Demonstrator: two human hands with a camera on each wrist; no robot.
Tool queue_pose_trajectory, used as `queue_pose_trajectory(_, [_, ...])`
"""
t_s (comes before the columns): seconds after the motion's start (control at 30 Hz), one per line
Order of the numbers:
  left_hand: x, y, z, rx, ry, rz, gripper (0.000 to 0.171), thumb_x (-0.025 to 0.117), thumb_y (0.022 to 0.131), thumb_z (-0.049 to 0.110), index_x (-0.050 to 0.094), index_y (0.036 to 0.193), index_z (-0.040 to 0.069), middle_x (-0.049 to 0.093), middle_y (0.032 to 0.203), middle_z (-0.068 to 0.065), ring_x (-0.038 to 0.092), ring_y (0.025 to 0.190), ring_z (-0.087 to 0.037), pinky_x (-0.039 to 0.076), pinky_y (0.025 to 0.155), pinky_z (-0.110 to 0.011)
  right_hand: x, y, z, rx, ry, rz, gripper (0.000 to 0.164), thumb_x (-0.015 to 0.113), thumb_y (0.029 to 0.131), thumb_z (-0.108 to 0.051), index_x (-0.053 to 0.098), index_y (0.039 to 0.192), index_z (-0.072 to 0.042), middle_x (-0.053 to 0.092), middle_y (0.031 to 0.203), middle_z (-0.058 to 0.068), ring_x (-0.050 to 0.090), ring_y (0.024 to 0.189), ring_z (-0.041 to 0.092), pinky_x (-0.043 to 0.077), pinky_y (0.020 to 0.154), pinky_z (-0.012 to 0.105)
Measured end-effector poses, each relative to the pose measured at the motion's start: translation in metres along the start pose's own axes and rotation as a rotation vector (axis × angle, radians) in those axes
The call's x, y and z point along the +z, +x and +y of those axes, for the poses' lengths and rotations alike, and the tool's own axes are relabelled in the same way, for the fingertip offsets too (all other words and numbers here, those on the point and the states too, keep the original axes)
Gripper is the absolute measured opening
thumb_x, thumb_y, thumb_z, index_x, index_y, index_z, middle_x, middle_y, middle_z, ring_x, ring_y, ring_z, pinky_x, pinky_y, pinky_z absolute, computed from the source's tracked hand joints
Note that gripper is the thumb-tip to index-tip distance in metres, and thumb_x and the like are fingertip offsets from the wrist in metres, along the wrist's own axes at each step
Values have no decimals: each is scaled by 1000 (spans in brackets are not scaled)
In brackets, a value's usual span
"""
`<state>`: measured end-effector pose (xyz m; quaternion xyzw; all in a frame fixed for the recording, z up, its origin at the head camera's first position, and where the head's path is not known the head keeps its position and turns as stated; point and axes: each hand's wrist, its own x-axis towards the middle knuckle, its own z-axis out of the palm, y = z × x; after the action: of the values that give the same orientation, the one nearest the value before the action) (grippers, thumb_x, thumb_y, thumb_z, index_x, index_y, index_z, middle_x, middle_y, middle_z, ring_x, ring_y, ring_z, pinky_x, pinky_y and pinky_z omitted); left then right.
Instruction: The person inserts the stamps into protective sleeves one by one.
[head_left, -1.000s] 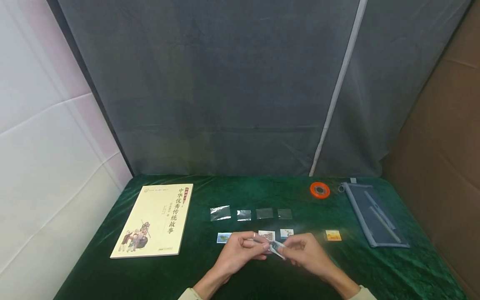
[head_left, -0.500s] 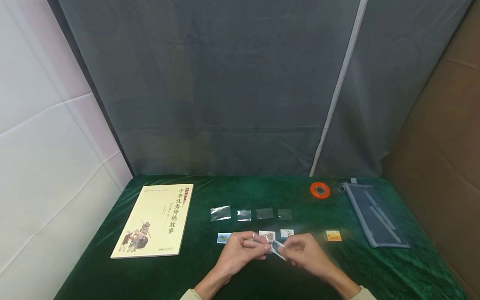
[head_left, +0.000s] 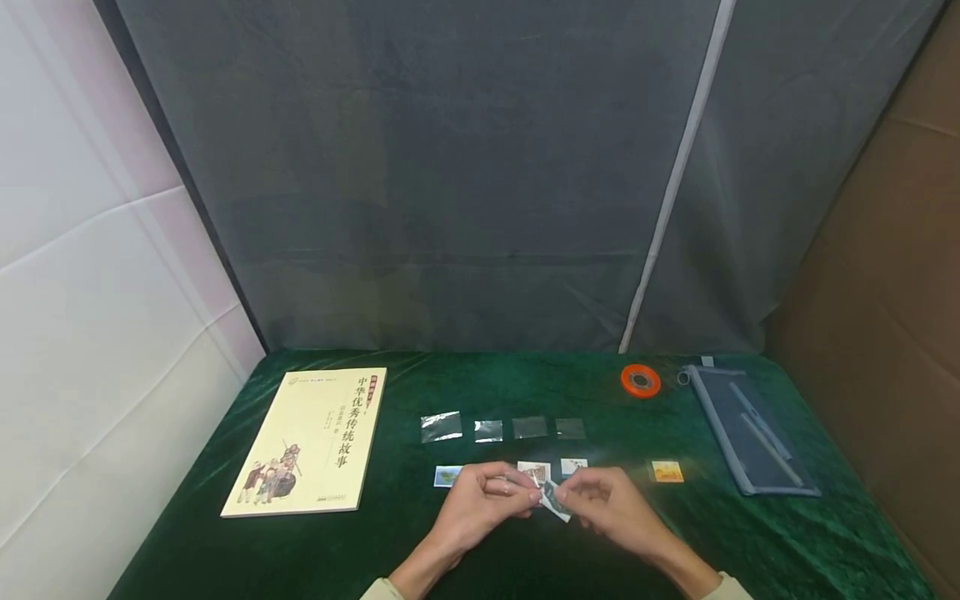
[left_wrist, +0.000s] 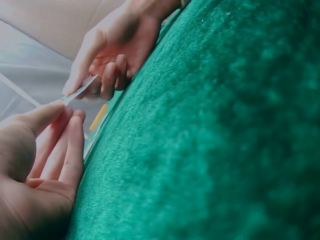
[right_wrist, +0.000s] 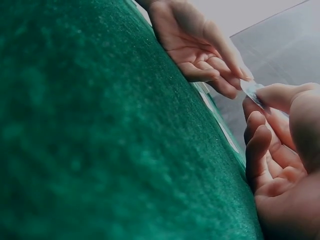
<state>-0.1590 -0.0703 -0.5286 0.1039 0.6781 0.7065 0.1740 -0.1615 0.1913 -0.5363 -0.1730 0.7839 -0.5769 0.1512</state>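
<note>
Both hands meet low in the middle of the head view, above the green cloth. My right hand pinches a small grey-blue stamp with a white border between thumb and index finger. My left hand pinches a small clear plastic sleeve that shows only as a glint at its fingertips. The stamp slants between the hands, its far corner right at the left thumb. In the right wrist view the stamp looks slightly bent; its overlap with the sleeve is partly hidden by the fingers.
Several clear sleeves lie in a row behind the hands. Nearer lie a blue stamp, a brown stamp, a white stamp and a yellow stamp. A book, an orange disc and a mesh pouch flank them.
The stamp has turned and tilted slightly in the right fingers, showing more of its face. Both hands stay almost in place.
</note>
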Motion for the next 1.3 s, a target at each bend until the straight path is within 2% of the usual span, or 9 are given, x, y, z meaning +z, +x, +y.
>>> queue_pose_trajectory(0.27, [1,-1,2,11,23,-10,22,87,93,17,79,109,3,85,105,-12,83,97,-23,67,82,-32,-1,0,0,-5,-11,-19,13,71,107,-28,80,102,-19,63,72,-8,55,57,1,49,50,24])
queue_pose_trajectory(0.53, [0,0,0,14,19,-16,21,87,94,18,81,108,5,85,105,-11,82,94,-18,67,82,-32,0,0,0,-7,-25,-7,12,70,107,-29,80,105,-22,65,72,-8,56,58,1,50,50,25])
queue_pose_trajectory(0.77, [-1,0,2,23,74,-50,19,85,96,22,82,108,8,85,102,-11,82,93,-19,65,83,-27,-1,0,0,-42,-18,-17,11,70,107,-25,79,107,-20,64,73,-8,56,58,1,50,49,26])
queue_pose_trajectory(1.1, [-3,-1,3,2,109,-64,21,84,97,26,81,109,10,85,99,-9,83,94,-23,65,83,-28,-1,-1,-1,4,-46,25,10,75,104,-30,79,110,-24,74,86,1,66,66,10,58,57,31])
queue_pose_trajectory(1.3, [-1,-3,7,36,166,-76,14,84,97,25,83,105,14,85,97,-7,83,94,-26,63,82,-26,-1,-1,0,23,-49,33,10,75,104,-32,79,109,-24,75,87,2,67,67,13,58,59,31])
